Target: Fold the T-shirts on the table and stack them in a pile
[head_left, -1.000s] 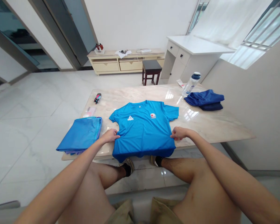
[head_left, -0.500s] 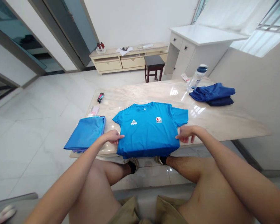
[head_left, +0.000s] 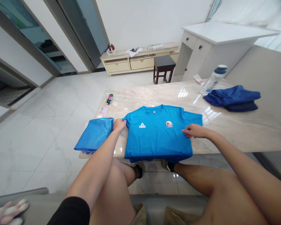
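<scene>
A bright blue T-shirt [head_left: 154,137] lies front up on the marble-look table, its neck pointing away from me and its lower part over the near edge. White "PEAK" lettering and a round red-and-white badge mark its chest. My left hand [head_left: 120,124] is closed on the edge of the left sleeve, fingertips pinched. On the other side, my right hand [head_left: 194,131] has its fingers bent together at the shirt's side, just below the right sleeve, which lies stretched outward. Part of its grip is hidden.
A folded blue bundle [head_left: 95,134] sits at the table's [head_left: 229,134] left near corner, with pens [head_left: 109,99] beyond it. A clear bottle [head_left: 214,80] and dark blue cloth [head_left: 234,97] are at the right. Behind stand a stool [head_left: 164,64] and a white desk [head_left: 208,53].
My left hand has moved up from the shirt's lower left side to its left sleeve. My right hand has slid up toward the right sleeve. The view has shifted left.
</scene>
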The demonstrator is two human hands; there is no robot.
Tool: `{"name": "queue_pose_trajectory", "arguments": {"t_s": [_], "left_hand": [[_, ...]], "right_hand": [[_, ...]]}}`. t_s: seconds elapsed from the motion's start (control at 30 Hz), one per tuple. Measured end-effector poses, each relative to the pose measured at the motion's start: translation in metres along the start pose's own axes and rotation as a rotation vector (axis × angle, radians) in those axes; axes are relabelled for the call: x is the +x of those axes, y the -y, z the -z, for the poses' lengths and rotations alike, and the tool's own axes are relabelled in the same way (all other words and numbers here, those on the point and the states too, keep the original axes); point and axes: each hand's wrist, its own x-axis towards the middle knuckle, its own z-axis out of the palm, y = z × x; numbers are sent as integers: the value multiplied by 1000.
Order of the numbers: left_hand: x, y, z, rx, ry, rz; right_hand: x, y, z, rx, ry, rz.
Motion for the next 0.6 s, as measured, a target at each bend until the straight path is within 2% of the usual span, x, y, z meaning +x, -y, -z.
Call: {"name": "queue_pose_trajectory", "arguments": {"t_s": [0.07, 0.1, 0.2, 0.23, 0.3, 0.37, 0.5, 0.6], "left_hand": [[-5, -16, 3, -5, -127, -32], [-10, -26, 4, -29, -161, -109], [-25, -53, 6, -189, -122, -438], [-28, -59, 5, -232, -110, -491], [-33, -64, 3, -247, -139, -479], [-32, -60, -2, -172, -146, -430], [-25, -44, -13, 12, -58, -370], [-23, -41, -19, 133, 16, -316]], "right_hand": [[-1, 3, 1, -48, -22, 29], [-2, 4, 1, -65, -31, 32], [-6, 7, 3, -79, -44, 36], [-7, 8, 4, -73, -45, 39], [-10, 9, 4, -60, -46, 43], [-12, 10, 4, -52, -52, 43], [-13, 8, 3, -42, -67, 65], [-12, 6, 0, -33, -64, 109]]}}
